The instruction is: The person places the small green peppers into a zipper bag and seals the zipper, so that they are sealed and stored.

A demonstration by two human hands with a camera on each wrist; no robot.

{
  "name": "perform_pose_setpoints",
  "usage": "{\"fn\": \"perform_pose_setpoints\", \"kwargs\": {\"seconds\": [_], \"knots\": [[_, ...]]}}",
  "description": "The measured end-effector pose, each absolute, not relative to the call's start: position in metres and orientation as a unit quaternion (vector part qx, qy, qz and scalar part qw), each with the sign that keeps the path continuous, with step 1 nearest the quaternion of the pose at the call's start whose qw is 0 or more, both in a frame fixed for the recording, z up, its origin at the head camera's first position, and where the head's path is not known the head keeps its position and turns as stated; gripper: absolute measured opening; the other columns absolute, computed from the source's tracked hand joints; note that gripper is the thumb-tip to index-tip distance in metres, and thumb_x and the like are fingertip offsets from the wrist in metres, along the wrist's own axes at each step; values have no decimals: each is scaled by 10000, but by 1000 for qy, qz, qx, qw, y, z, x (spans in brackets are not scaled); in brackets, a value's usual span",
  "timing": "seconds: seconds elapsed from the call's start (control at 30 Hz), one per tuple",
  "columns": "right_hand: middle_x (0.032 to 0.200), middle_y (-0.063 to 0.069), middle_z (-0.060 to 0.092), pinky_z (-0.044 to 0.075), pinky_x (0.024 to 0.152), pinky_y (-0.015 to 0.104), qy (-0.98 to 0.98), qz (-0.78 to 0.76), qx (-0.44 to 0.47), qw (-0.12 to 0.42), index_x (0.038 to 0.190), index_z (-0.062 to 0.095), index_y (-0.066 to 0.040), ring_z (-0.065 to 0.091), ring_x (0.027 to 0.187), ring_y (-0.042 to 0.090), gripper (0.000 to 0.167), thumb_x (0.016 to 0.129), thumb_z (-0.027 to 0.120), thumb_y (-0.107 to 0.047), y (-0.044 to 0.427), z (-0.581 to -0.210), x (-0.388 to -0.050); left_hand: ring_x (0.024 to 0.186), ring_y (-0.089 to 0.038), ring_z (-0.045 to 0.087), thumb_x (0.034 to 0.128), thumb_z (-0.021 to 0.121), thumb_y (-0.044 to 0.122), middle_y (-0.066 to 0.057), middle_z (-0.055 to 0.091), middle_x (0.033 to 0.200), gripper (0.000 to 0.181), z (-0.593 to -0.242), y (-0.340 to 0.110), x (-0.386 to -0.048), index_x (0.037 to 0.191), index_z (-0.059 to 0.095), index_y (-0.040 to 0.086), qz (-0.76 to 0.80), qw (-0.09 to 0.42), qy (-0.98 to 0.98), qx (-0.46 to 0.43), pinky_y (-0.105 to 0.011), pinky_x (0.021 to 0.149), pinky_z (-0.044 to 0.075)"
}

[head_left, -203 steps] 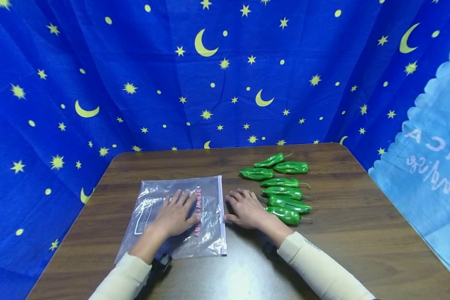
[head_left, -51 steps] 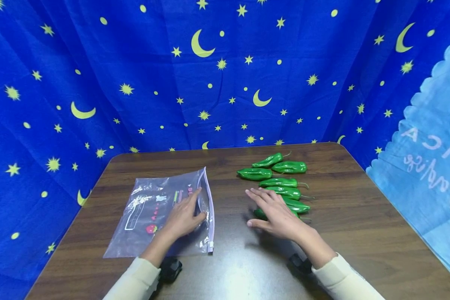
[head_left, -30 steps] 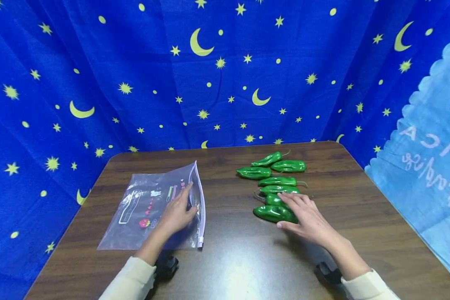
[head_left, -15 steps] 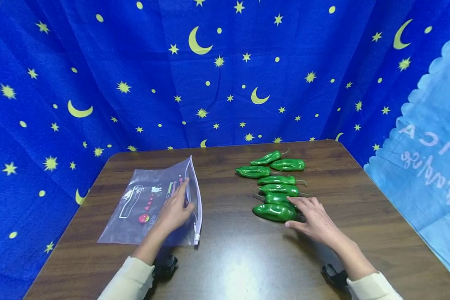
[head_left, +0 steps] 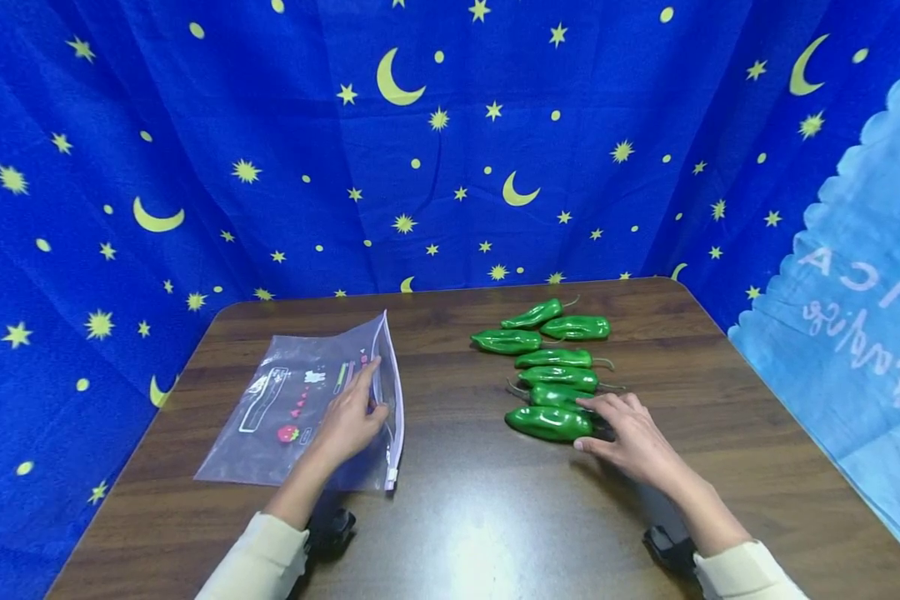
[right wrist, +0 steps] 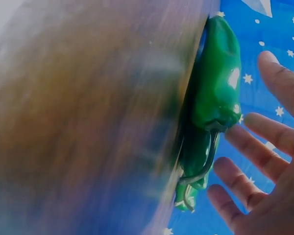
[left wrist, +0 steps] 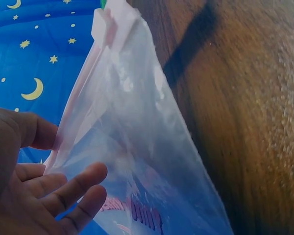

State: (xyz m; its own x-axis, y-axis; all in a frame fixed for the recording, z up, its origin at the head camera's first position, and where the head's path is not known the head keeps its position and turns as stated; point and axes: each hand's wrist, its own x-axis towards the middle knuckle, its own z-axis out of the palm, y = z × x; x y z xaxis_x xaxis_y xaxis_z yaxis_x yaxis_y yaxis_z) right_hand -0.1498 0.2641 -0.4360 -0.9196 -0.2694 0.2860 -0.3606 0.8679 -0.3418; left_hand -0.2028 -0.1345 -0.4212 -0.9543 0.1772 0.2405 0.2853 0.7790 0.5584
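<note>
A dark brown wood-grain desk [head_left: 720,400] with rounded far corners stands in front of a bright blue cloth curtain [head_left: 292,125] printed with yellow moons and stars. Beyond its right edge hangs a light-blue scalloped cloth [head_left: 870,275] with pale lettering (it appears reversed). Glare whitens the middle of the desk's nearer part.

Toward the left edge lies a clear plastic zip bag [head_left: 266,425] with pink and white prints, its mouth gaping toward the right edge along a lilac closure strip [head_left: 401,400]. Right of centre, toward the far edge, are seven glossy green peppers [head_left: 558,379]: four lined up in front, three clustered behind.

The left hand [head_left: 348,421] covers part of the bag; its grip is loose, thumb at the closure strip, fingers apart. The right hand [head_left: 630,442] is at the right ends of the two nearest peppers, hiding one tip; its grip is spread, fingers extended, and whether they touch cannot be told. Cream sleeves [head_left: 258,558] cover both forearms.
</note>
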Motion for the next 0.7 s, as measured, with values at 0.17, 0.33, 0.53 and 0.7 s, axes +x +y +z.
{"fn": "perform_pose_setpoints", "kwargs": {"seconds": [0.17, 0.33, 0.53, 0.7], "knots": [[1147, 116, 629, 403, 837, 452, -959, 200, 164, 115, 1214, 611, -97, 505, 1024, 281, 564, 728, 780, -327, 264, -439, -151, 1026, -340, 563, 774, 614, 100, -211, 428, 1432, 746, -420, -135, -202, 1459, 324, 55, -316, 87, -937, -125, -529, 1002, 430], [1147, 122, 630, 407, 836, 467, -958, 205, 166, 115, 1179, 634, -98, 509, 1013, 282, 521, 731, 780, -320, 264, -442, -152, 1066, -343, 557, 772, 623, 102, -226, 390, 1457, 758, -420, -136, -203, 1461, 313, 42, -318, 87, -936, -126, -530, 1037, 407], [1117, 87, 640, 411, 808, 430, -960, 197, 167, 106, 1154, 652, -117, 510, 973, 249, 491, 726, 784, -318, 263, -446, -153, 873, -260, 603, 764, 643, 80, -234, 411, 1435, 767, -419, -136, -206, 1457, 320, 34, -323, 88, -934, -124, -517, 984, 439], [1127, 82, 643, 412, 793, 417, -961, 196, 169, 102, 1158, 651, -126, 509, 955, 231, 496, 723, 787, -320, 264, -448, -152, 761, -180, 597, 763, 642, 62, -213, 480, 1371, 773, -418, -137, -206, 1462, 314, 43, -330, 75, -934, -118, -503, 934, 461]]}}
